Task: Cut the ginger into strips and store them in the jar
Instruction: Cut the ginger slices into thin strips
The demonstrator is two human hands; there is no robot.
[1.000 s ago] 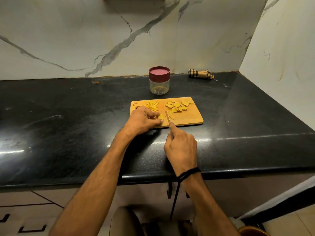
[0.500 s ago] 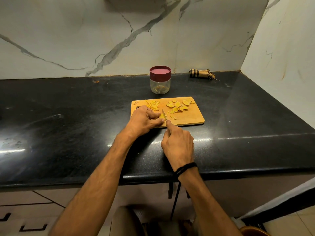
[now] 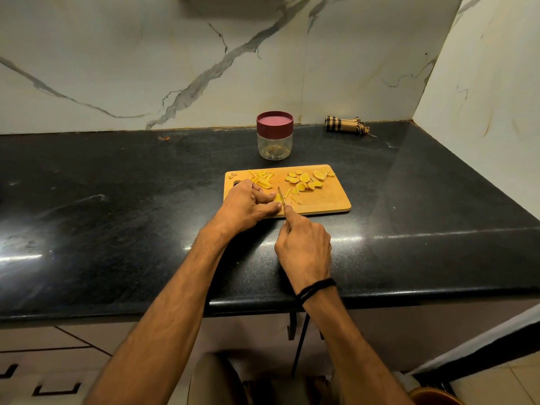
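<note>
L hand (image 3: 248,206) pins ginger slice (image 3: 275,197); R hand (image 3: 304,247) grips knife (image 3: 281,196) at its 3 o'clock; slip may nick fingertips (image 3: 267,197).

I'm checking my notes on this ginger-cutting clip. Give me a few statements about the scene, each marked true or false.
1. The jar has its lid on. True.
2. The right hand holds the knife. True.
3. The round slices lie at the left end of the cutting board. False: they lie toward its right; the strips are at the left.
4. The jar stands on the cutting board. False: it stands on the counter behind it.
5. The left hand holds a ginger piece down on the board. True.
</note>
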